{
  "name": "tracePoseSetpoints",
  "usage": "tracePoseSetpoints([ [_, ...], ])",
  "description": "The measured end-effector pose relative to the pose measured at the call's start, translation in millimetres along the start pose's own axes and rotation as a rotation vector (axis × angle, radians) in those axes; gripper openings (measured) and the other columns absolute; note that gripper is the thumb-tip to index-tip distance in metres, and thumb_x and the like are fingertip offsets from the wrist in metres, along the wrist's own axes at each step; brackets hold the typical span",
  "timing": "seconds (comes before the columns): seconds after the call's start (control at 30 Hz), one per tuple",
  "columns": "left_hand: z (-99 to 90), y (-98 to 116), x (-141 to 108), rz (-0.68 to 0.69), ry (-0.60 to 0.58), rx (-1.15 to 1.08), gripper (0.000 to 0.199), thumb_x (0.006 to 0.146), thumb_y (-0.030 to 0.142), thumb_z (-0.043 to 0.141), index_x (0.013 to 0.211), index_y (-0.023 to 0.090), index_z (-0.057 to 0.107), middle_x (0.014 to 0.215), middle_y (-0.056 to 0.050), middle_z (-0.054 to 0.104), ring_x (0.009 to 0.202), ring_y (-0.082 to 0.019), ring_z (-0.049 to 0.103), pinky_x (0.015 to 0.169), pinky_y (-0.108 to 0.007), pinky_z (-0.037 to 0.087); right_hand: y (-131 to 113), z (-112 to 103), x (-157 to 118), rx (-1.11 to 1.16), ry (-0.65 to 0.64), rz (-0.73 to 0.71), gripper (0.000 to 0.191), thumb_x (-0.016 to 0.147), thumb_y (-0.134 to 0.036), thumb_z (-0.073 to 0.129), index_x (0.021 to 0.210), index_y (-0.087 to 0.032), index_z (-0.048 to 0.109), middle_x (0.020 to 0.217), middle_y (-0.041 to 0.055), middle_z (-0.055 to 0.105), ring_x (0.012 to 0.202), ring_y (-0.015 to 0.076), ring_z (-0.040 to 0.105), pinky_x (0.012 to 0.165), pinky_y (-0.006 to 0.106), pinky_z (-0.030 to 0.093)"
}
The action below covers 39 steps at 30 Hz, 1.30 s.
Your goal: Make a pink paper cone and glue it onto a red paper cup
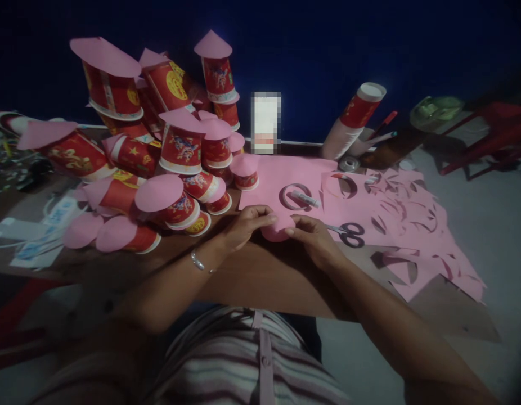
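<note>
Between both hands, a small round piece of pink paper [278, 229] is held just above the near edge of the table. My left hand [250, 225], with a silver bracelet at the wrist, pinches its left side. On its right side, my right hand [311, 236] grips the edge between thumb and fingers. Scissors [349, 233] with dark handles lie right of my right hand. Beyond the hands, a roll of tape [295, 197] and a glue stick or marker [306, 198] rest on a pink paper sheet [273, 174].
Many red paper cups with pink cone tops, such as one cup [182, 146], crowd the left side. Cut pink scraps [412, 208] cover the right. A leaning stack of cups [357, 115] stands at the back near a jar [435, 112]. A power strip [49, 225] lies far left.
</note>
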<state>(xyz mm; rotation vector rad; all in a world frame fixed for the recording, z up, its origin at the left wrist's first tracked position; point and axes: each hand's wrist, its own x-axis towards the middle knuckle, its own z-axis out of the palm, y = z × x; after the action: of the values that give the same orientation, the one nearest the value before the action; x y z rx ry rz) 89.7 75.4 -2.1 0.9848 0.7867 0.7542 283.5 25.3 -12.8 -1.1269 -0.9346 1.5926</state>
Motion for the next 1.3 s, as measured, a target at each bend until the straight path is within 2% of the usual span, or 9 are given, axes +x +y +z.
tracePoseSetpoints([
  [0.17,-0.4,-2.7,0.9,0.035,-0.013,0.053,0.036,0.069,0.044,0.091,0.074,0.015,0.072,0.075,-0.001,0.066,0.075,-0.013,0.053,0.074,-0.028,0.039,-1.5,2.0,-1.3,-0.023,-0.044,0.052,0.037,0.058,-0.045,0.099,0.084,-0.024,0.082,0.084,-0.0006,0.079,0.083,0.0205,0.069,0.090,0.036,0.053],
  [0.43,0.7,-3.4,2.0,0.038,-0.022,0.082,0.038,0.068,0.045,0.093,0.074,0.014,0.071,0.075,0.000,0.065,0.075,-0.013,0.053,0.075,-0.027,0.039,0.1,0.3,-2.1,-0.049,-0.048,0.045,0.033,0.066,-0.046,0.095,0.085,-0.022,0.083,0.086,0.0000,0.080,0.084,0.0217,0.070,0.090,0.037,0.053],
  [0.6,-0.8,-4.1,2.2,0.053,-0.001,0.075,0.039,0.069,0.047,0.092,0.075,0.015,0.072,0.075,0.000,0.066,0.074,-0.013,0.053,0.072,-0.027,0.040,-0.4,1.5,-2.3,-0.030,-0.071,0.042,0.039,0.065,-0.045,0.096,0.096,-0.024,0.085,0.097,0.0027,0.083,0.096,0.0256,0.074,0.099,0.041,0.054],
  [0.7,-1.1,-4.1,1.8,0.044,0.003,0.054,0.039,0.070,0.049,0.091,0.076,0.015,0.072,0.074,-0.001,0.066,0.071,-0.013,0.054,0.070,-0.027,0.041,0.2,1.9,-2.0,-0.034,-0.099,0.045,0.040,0.066,-0.045,0.096,0.097,-0.023,0.086,0.096,0.0043,0.083,0.096,0.0269,0.075,0.101,0.043,0.053],
  [0.83,-0.3,-3.3,1.0,0.050,-0.012,0.068,0.038,0.069,0.046,0.093,0.075,0.015,0.072,0.075,-0.001,0.066,0.074,-0.013,0.053,0.072,-0.027,0.041,1.8,1.4,-1.3,-0.039,-0.065,0.033,0.040,0.065,-0.046,0.096,0.097,-0.024,0.085,0.097,0.0024,0.083,0.095,0.0252,0.073,0.098,0.039,0.053],
  [0.93,0.4,-3.1,0.5,0.045,-0.026,0.080,0.037,0.070,0.046,0.092,0.074,0.015,0.072,0.075,-0.001,0.065,0.075,-0.013,0.053,0.073,-0.027,0.040,1.6,1.3,-1.7,-0.064,-0.048,0.019,0.034,0.067,-0.047,0.094,0.089,-0.024,0.084,0.089,0.0003,0.081,0.089,0.0229,0.071,0.092,0.036,0.053],
  [1.1,0.0,-2.8,0.6,0.025,-0.037,0.038,0.040,0.069,0.048,0.093,0.076,0.015,0.072,0.075,-0.001,0.066,0.074,-0.013,0.055,0.072,-0.027,0.041,0.6,1.3,-2.6,-0.070,-0.084,0.016,0.034,0.070,-0.049,0.093,0.088,-0.023,0.082,0.086,0.0006,0.078,0.083,0.0210,0.068,0.089,0.036,0.052],
  [1.3,-2.4,-1.3,0.5,-0.017,0.031,-0.053,0.043,0.065,0.048,0.095,0.075,0.015,0.070,0.073,0.001,0.064,0.070,-0.011,0.053,0.070,-0.025,0.039,2.5,-2.3,2.8,-0.028,0.098,-0.115,0.032,0.071,-0.051,0.091,0.071,-0.024,0.075,0.073,-0.0009,0.069,0.073,0.0174,0.058,0.077,0.032,0.048],
])
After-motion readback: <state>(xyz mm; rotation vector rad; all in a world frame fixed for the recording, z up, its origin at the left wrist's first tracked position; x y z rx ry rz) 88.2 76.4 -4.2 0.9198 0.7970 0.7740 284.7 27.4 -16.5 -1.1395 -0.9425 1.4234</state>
